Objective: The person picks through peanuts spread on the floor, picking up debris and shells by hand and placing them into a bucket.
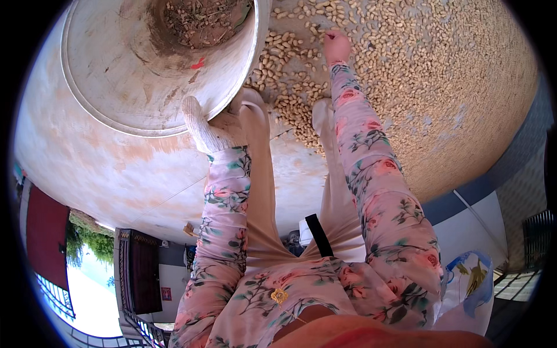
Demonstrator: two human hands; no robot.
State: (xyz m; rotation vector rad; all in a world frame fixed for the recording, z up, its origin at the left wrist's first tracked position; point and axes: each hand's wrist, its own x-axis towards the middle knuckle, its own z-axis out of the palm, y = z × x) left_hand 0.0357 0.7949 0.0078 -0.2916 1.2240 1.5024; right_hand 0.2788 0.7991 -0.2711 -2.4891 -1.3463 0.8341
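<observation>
My left hand (213, 128), in a whitish knit glove, grips the rim of a large round pale tub (152, 91), its thumb over the inner side and its fingers beneath the edge. Inside the tub lies a heap of soil, stalks and plant scraps (204, 26), with a red scrap on the wall. My bare right hand (336, 47) is held with curled fingers over the unshelled peanuts (417, 65) spread on the concrete ground; whether anything is inside the fingers cannot be seen. A denser strip of peanuts (298, 108) runs between my feet.
My shoes stand on either side of the peanut strip, the left one close beside the tub. A pale bucket or bag with blue edging (465, 282) is at the lower right. A wall with a dark blue base (457, 195) borders the peanuts. A dark door (145, 269) lies at lower left.
</observation>
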